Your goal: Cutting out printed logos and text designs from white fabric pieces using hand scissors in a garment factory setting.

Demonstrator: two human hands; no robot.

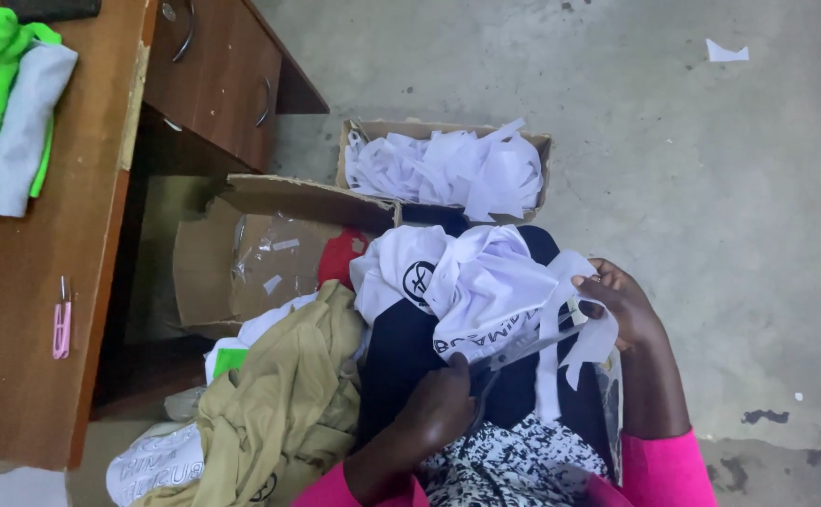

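The left hand (443,404) is clenched around the handles of a pair of scissors (523,349), whose blades reach up and right into the white printed sheet (495,291) lying on the lap. The right hand (621,300) pinches that sheet's right edge, just beyond the blade tips; the blades seem to sit partly open, though the view is blurred. 1 cardboard box (359,136) of white offcuts stands ahead on the floor. A wooden desk (16,357) stands left, beside khaki cloth (283,404).

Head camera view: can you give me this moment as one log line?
left hand: works scissors | right hand: holds white printed sheet | box of white offcuts ahead
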